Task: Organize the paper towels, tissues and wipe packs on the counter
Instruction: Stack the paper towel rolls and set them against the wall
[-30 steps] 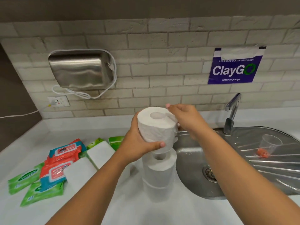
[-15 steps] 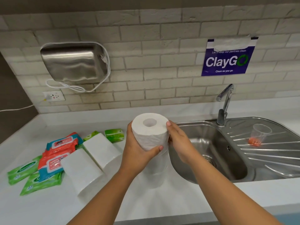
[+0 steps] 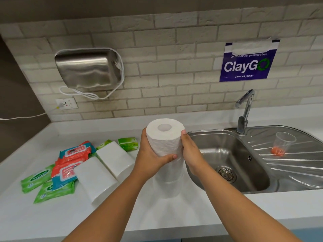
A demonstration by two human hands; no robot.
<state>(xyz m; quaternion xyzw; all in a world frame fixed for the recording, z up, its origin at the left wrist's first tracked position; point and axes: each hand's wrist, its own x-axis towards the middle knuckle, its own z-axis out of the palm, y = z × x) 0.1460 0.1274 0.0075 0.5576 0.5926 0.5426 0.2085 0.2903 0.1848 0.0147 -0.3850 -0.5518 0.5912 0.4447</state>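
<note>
A white paper towel roll (image 3: 165, 137) tops an upright stack of rolls (image 3: 170, 180) on the white counter (image 3: 87, 217), left of the sink. My left hand (image 3: 152, 158) wraps around the top roll from the left, thumb across its front. My right hand (image 3: 189, 154) presses flat against its right side. Two white tissue packs (image 3: 104, 168) lie left of the stack. Red and blue wipe packs (image 3: 70, 163) overlap beside them, with green wipe packs (image 3: 43, 184) at the far left and small green packs (image 3: 128, 144) behind.
A steel sink (image 3: 230, 163) with a tap (image 3: 244, 109) sits right of the stack. A clear plastic cup (image 3: 283, 144) stands on the drainboard. A steel dispenser (image 3: 87, 69), a socket with a white cable and a purple sign (image 3: 248, 63) hang on the brick wall.
The top roll has come down onto the stack of rolls. My right hand moved from the roll's top to its right side. The view shifted back and slightly down.
</note>
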